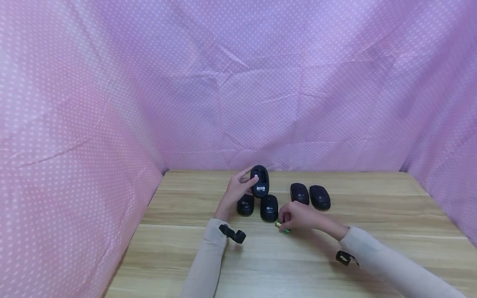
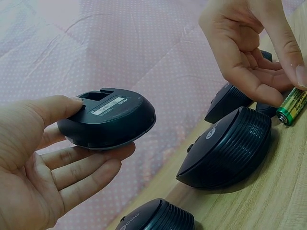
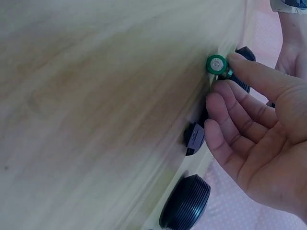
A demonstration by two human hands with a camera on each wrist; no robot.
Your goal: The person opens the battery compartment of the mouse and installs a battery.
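Observation:
My left hand [image 1: 235, 189] holds a black computer mouse [image 1: 260, 182] raised off the table, its underside turned up. The thumb lies on that underside, beside an uncovered battery slot [image 2: 96, 96] and a white label [image 2: 108, 106]; the other fingers support it from beneath. At the table surface, my right hand [image 1: 299, 216] has thumb and fingertips on a green and gold battery [image 2: 292, 106]. One flat end of the battery [image 3: 217, 64] faces the right wrist camera. Just left of the right hand stands another black mouse [image 1: 269, 208], right side up.
A black mouse [image 1: 245, 205] sits below the raised one. Two more, an inner mouse [image 1: 299, 193] and an outer mouse [image 1: 320, 197], stand side by side behind the right hand. Pink dotted cloth [image 1: 261, 103] hangs around the wooden table [image 1: 179, 248].

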